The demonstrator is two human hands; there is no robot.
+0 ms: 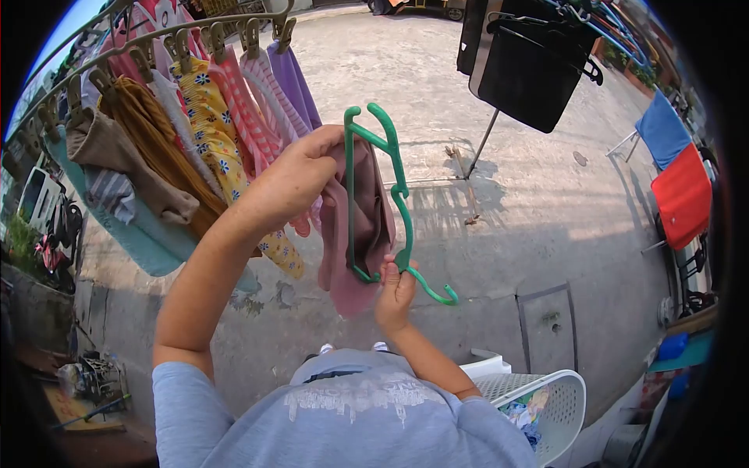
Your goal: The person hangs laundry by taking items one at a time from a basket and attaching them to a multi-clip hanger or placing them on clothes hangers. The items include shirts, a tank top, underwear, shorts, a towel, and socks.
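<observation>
A mauve garment hangs in front of me, its cloth bunched in the closed fingers of my left hand. Turned on its side against the cloth is a green plastic hanger, its hook pointing down to the right. My right hand is closed around the hanger near the base of that hook, beside the garment's lower edge. Left of the garment, clothes such as a yellow floral one hang from clothespins on a rack. The fingertips of my left hand are hidden by the cloth.
A white laundry basket with clothes inside stands by my right side. Black items hang on a stand with a thin pole. Blue and red cloths hang at the far right. Concrete pavement lies below.
</observation>
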